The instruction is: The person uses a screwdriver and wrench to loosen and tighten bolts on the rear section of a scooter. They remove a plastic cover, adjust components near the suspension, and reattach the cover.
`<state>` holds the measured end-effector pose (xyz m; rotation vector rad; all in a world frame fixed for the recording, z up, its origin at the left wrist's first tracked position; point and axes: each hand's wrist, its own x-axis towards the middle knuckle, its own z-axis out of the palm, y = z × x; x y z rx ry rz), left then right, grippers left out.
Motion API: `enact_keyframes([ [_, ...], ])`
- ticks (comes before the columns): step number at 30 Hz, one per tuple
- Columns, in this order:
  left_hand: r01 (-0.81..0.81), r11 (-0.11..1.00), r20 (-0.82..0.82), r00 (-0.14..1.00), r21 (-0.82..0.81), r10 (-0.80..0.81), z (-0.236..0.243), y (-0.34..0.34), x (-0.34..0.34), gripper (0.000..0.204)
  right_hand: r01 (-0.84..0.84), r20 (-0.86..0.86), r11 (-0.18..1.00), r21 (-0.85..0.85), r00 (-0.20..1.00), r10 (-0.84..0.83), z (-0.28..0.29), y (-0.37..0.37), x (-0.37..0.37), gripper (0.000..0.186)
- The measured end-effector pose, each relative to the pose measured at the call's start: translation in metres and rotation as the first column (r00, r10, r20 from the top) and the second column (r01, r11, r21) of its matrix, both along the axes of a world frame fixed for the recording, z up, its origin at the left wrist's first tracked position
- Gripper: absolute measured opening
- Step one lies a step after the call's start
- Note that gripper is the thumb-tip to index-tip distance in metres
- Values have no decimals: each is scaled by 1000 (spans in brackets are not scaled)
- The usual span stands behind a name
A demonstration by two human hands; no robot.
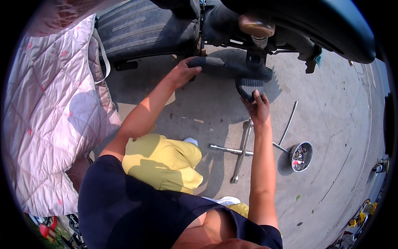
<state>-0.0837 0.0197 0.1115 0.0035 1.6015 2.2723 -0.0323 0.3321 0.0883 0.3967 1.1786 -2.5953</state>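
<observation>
Both arms reach forward beneath a dark scooter (153,31). My left hand (182,74) is closed round the left end of a black tyre (222,68), its thumb resting along the near side. Lower on the right, my right hand (258,108) grips a ridged, tread-like part of what looks like the same tyre, thumb on top and fingers mostly hidden. How the smooth and ridged parts join, and whether the tyre is still attached to the scooter, I cannot tell. A metal cross wrench (240,152) lies on the ground left of my right forearm.
Right of my forearm lie a long T-shaped metal bar (289,124) and a round metal bowl (302,156) holding small parts. A pink quilted cover (45,112) hangs at the left. The scooter's dark seat (340,25) overhangs at upper right. My yellow-clad knee (161,162) is bent below.
</observation>
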Motion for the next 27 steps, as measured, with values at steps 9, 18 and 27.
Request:
enact_keyframes([
  [9, -305, 924, 150, 949, 231, 276, -9, 34, -38, 53, 291, -103, 947, 140, 955, -278, 15, -44, -14, 27],
  [18, -376, 892, 261, 914, 252, 311, 13, 55, -63, 52, 330, -36, 933, 143, 944, -328, 30, -41, -30, 24],
  [27, -361, 910, 221, 923, 204, 316, 12, 56, -45, 45, 288, 52, 955, 75, 955, -292, 12, -41, -3, 33],
])
